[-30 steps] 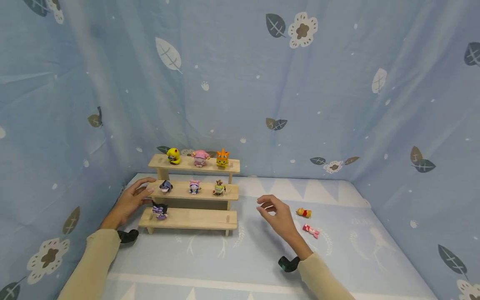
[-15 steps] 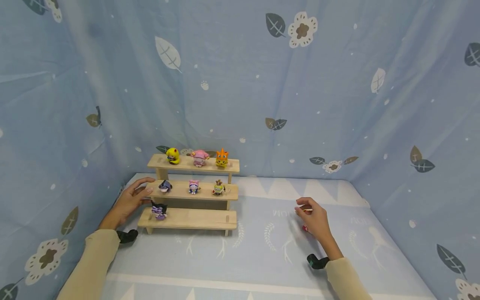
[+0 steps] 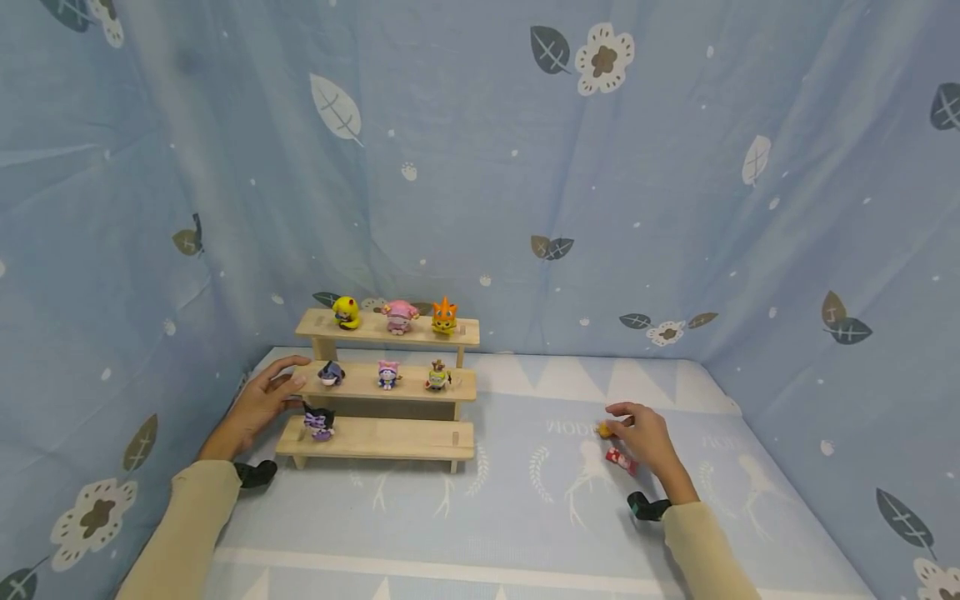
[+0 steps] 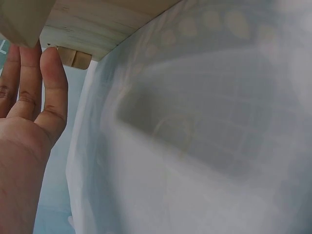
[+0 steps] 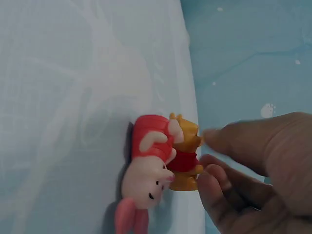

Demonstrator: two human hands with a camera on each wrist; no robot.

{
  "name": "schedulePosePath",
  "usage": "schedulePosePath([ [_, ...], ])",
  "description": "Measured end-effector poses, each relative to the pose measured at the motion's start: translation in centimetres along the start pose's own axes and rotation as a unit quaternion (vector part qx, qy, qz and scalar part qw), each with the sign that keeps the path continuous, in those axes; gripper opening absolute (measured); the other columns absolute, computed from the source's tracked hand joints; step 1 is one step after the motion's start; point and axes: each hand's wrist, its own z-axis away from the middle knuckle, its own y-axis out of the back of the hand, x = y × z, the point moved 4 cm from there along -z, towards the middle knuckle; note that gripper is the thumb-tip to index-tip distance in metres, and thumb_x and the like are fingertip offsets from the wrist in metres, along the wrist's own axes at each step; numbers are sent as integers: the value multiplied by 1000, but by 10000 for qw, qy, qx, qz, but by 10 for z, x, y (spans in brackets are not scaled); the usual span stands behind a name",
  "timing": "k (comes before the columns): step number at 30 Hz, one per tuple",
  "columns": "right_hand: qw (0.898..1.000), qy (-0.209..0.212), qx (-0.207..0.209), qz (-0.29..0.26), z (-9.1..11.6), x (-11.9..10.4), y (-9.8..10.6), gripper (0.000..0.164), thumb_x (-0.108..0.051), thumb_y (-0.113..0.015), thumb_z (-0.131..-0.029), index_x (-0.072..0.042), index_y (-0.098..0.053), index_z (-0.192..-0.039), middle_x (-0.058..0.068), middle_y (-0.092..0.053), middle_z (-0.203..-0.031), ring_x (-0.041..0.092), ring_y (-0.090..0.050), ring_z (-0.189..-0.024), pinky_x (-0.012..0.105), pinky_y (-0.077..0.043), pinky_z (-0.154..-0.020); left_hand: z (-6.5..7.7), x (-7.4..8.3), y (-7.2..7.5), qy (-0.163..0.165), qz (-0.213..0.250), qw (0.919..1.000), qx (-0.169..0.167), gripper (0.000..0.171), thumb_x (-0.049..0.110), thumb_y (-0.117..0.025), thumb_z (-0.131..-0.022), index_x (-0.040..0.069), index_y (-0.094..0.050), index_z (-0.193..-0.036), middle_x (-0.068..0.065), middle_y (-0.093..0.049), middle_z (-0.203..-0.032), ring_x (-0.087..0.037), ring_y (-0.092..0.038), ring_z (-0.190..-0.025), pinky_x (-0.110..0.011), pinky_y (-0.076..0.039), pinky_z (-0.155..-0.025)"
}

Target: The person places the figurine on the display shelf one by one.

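Observation:
My right hand point(image 3: 643, 435) is at a yellow bear figurine in a red shirt point(image 5: 184, 161), lying on the cloth. In the right wrist view the thumb and fingertips are at its near side, and I cannot tell how firmly they touch. A pink piglet figurine in red point(image 5: 148, 168) lies beside it and partly hides it. My left hand point(image 3: 258, 406) is at the left end of a three-tier wooden stand point(image 3: 405, 437), its fingers extended to the middle tier's edge. In the left wrist view, fingertips are against the stand's wooden underside point(image 4: 92, 24).
The top tier bears yellow point(image 3: 347, 312), pink point(image 3: 400, 317) and orange point(image 3: 445, 317) figurines. On the middle one stand a donkey point(image 3: 331, 373), a pink-hooded figurine point(image 3: 387, 375) and a crowned yellow one point(image 3: 437, 377). A black-and-purple figurine point(image 3: 319, 422) is at the bottom left. Blue curtains surround the table.
My right hand has moved right, from beside the stand to the bear figurine, and lowered onto it. The left hand stays at the stand.

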Motion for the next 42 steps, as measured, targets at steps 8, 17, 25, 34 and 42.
schedulePosePath([
  [8,9979,-240,-533,267,3,7,7,28,-7,-75,-94,1,-73,-121,12,-72,-107,26,-64,-93,43,-56,-80,-3,3,-3,-92,18,9999,-117,64,43,-63,-103,16,-41,-156,-17,-37,-155,-10,-60,-109,-45,-56,-92],
  [17,9963,-21,-782,358,5,11,3,32,-18,-84,-88,-8,-75,-117,6,-67,-96,23,-61,-82,36,-53,-64,-2,0,-2,-25,46,10000,-54,60,41,-64,-103,20,-43,-155,-12,-42,-148,-11,-60,-109,-43,-56,-91],
  [25,9936,113,-913,661,2,7,1,28,-22,-81,-91,-8,-75,-114,2,-64,-90,19,-54,-76,33,-47,-61,0,3,0,-93,30,9999,-51,63,42,-63,-103,17,-42,-156,-18,-40,-151,-11,-60,-108,-42,-57,-91],
  [34,9901,138,-1178,757,1,9,3,34,-20,-82,-88,-2,-74,-116,5,-64,-89,20,-54,-75,33,-47,-62,0,1,1,-130,58,9999,-96,61,40,-64,-103,18,-42,-155,-16,-40,-150,-12,-60,-109,-40,-57,-90],
  [42,9957,291,-614,622,-1,7,10,33,-17,-82,-88,0,-71,-114,6,-68,-97,22,-61,-86,36,-53,-70,1,1,2,-258,91,9995,-142,57,37,-62,-105,17,-44,-154,-10,-43,-147,-14,-61,-109,-37,-57,-88],
])
